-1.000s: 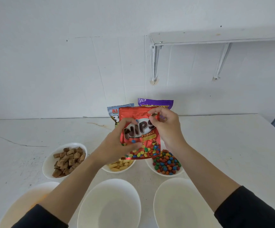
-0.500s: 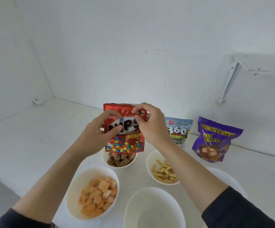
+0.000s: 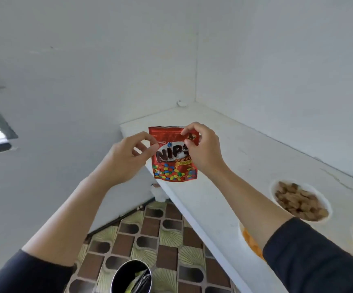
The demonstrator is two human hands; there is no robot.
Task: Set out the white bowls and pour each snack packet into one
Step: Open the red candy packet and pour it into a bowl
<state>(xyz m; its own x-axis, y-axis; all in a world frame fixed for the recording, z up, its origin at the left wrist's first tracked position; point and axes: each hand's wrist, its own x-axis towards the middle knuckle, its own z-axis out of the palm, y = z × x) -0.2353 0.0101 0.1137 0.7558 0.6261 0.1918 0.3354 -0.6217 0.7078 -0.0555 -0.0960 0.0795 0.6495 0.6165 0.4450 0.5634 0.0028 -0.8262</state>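
Head view: the red packet is held upright in the air over the left edge of the white surface. The left hand pinches its left side between thumb and forefinger; the right hand pinches its top right corner. A bowl of brown snacks sits at far right.

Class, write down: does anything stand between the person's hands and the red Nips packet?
Nothing visible does. The left hand pinches the red Nips packet at its left edge, the right hand at its top right corner.
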